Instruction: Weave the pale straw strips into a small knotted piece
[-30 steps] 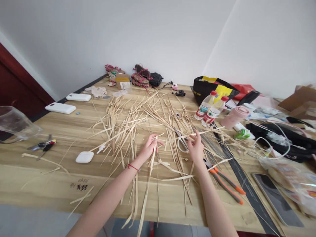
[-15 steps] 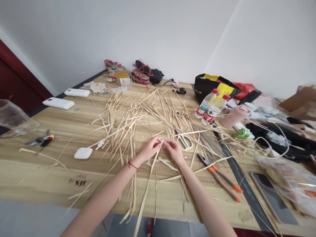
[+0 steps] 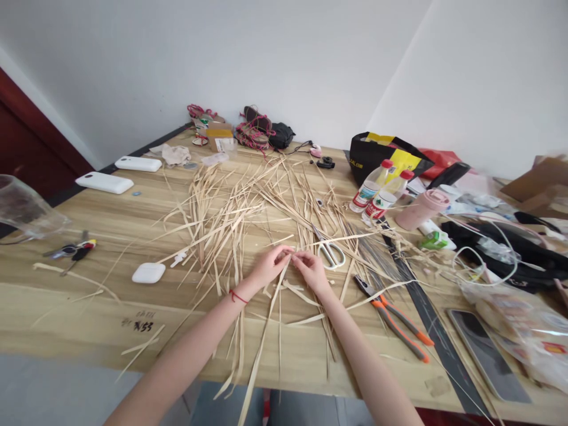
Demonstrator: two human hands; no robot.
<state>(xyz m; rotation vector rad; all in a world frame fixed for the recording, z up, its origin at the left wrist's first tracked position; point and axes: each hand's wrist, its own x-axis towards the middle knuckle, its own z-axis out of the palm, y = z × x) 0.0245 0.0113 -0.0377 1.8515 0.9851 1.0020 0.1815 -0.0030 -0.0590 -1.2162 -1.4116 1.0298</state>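
My left hand (image 3: pixel 271 264) and my right hand (image 3: pixel 309 271) meet over the near middle of the table, fingertips pinched close together. Between them runs a long pale straw strip (image 3: pixel 265 349), gripped by both hands; its tail hangs down past the table's front edge. The exact spot where the fingers hold it is partly hidden. Many loose straw strips (image 3: pixel 222 225) lie in a messy spread beyond and around the hands. White-handled scissors (image 3: pixel 332 255) rest just right of my right hand. Farther right lie pliers (image 3: pixel 394 319) with orange and grey handles.
Two water bottles (image 3: pixel 367 192), a pink cup (image 3: pixel 422 209) and a black-and-yellow bag (image 3: pixel 381 157) stand at the right. A phone (image 3: pixel 488 355) lies near the right front. On the left are a white earphone case (image 3: pixel 148 273), keys (image 3: pixel 73 251) and a clear container (image 3: pixel 31 207).
The fingertips have shifted slightly and stay together on the strip. The view has moved a little; the things on the table lie as before.
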